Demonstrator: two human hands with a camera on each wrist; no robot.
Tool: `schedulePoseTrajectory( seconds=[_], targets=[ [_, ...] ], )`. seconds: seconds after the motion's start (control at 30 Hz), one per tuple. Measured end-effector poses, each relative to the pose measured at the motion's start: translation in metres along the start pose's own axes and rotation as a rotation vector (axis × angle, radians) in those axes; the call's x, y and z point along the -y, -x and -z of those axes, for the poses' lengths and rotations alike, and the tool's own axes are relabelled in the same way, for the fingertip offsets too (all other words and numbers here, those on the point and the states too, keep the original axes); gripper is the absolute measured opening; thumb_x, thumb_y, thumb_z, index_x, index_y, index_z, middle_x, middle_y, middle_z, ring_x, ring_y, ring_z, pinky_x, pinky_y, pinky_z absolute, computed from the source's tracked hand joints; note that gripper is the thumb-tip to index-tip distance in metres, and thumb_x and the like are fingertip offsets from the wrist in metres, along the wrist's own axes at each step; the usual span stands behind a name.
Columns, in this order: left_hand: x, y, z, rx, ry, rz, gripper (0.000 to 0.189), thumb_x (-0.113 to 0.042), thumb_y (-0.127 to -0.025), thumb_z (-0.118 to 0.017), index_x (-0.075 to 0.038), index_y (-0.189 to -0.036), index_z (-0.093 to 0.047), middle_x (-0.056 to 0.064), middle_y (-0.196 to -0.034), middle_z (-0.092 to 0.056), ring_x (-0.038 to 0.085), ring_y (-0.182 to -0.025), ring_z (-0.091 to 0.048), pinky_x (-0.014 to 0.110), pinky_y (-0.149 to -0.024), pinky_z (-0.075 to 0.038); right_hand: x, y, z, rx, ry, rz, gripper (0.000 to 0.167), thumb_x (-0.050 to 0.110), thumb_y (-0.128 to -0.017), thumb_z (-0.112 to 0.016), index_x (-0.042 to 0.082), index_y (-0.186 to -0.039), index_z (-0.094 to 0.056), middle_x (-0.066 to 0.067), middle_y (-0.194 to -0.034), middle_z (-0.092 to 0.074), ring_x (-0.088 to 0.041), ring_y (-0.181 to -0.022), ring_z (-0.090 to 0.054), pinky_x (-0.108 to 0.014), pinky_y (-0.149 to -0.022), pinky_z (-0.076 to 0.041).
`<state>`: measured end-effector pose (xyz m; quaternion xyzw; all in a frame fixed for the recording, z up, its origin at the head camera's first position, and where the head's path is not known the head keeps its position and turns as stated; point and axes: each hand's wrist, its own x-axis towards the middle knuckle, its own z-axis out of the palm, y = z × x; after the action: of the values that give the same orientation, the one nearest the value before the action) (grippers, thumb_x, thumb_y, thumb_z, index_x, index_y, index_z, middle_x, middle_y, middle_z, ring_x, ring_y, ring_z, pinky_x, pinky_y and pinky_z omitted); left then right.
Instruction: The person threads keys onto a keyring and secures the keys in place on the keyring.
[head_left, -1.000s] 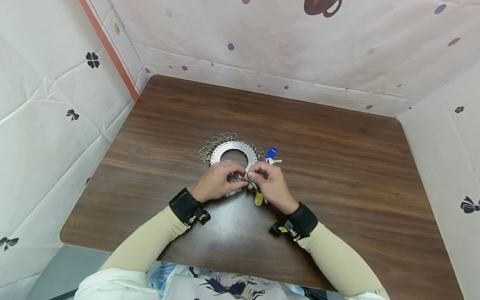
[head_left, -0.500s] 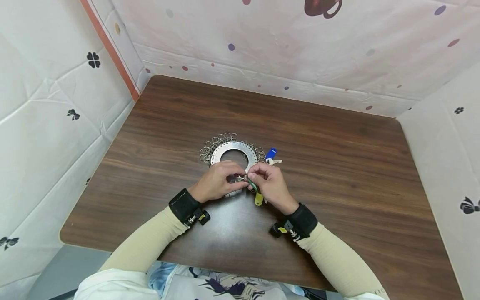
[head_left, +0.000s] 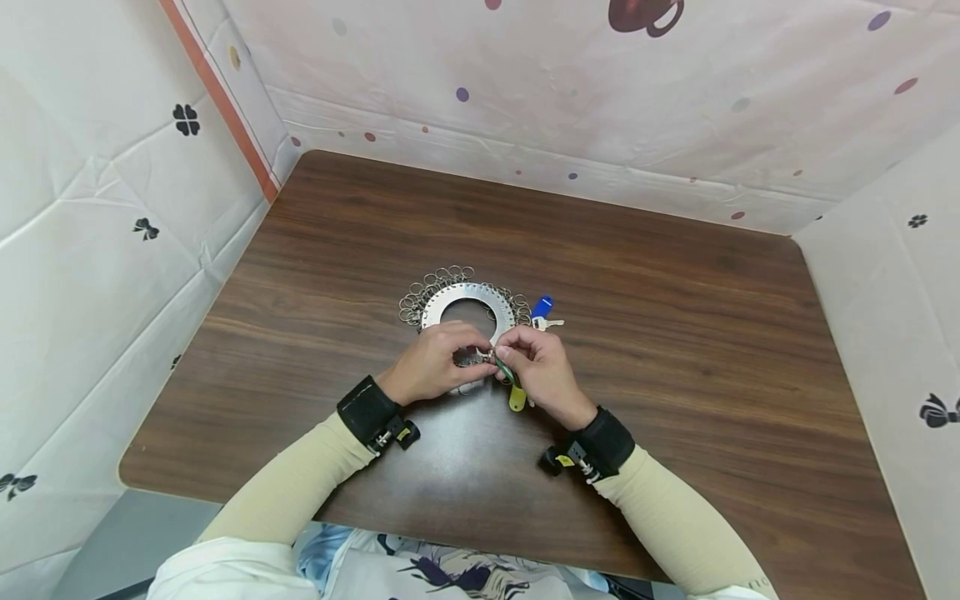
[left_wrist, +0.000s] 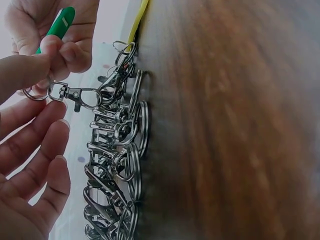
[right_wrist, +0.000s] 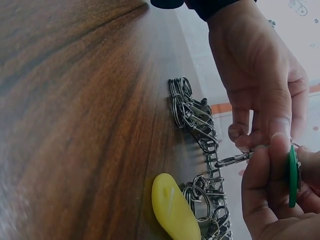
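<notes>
A flat silver ring plate [head_left: 459, 292] with metal clasps and split rings around its edge lies on the table. My left hand [head_left: 437, 363] pinches a split ring [left_wrist: 33, 96] between thumb and fingers; the ring is joined to a swivel clasp [left_wrist: 76, 95] on the plate. Opposite it, my right hand [head_left: 549, 373] pinches a green key tag [right_wrist: 293, 176] close to that same ring. The fingertips of both hands meet there, partly hiding the ring. A yellow tag [head_left: 517, 398] lies below the right hand. Beyond it are a blue tag [head_left: 542, 306] and a key [head_left: 552, 322].
Wood-grain table [head_left: 675, 333] surrounds the ring plate. Patterned cloth walls [head_left: 570, 100] stand at the back and both sides. Several more clasps [left_wrist: 110, 200] and loose-hanging rings crowd the plate's edge beside the left hand.
Both hands stay in the same place, holding the split ring and the green tag. Only slight finger and clasp shifts show between them.
</notes>
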<state>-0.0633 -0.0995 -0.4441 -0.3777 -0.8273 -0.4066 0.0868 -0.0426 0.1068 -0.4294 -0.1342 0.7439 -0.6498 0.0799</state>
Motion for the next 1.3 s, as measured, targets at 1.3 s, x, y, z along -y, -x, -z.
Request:
schedulePoseTrajectory(
  seconds=[1.3],
  targets=[
    [-0.0007, -0.0005, -0.0009, -0.005, -0.019, -0.019, 0.027, -0.019, -0.082, -0.088, -0.007, -0.103, -0.076, 0.004, -0.099, -0.078, 0.019, -0.094, -0.072, 0.036, -0.089, -0.059, -0.0039, -0.0018, 0.0007, 0.010, -0.007, 0.005, 0.010, -0.010, -0.098, -0.058, -0.014, -0.091, -0.064, -0.025, -0.080, -0.067, -0.012, -0.063, -0.067, -0.021, -0.056, -0.053]
  ],
)
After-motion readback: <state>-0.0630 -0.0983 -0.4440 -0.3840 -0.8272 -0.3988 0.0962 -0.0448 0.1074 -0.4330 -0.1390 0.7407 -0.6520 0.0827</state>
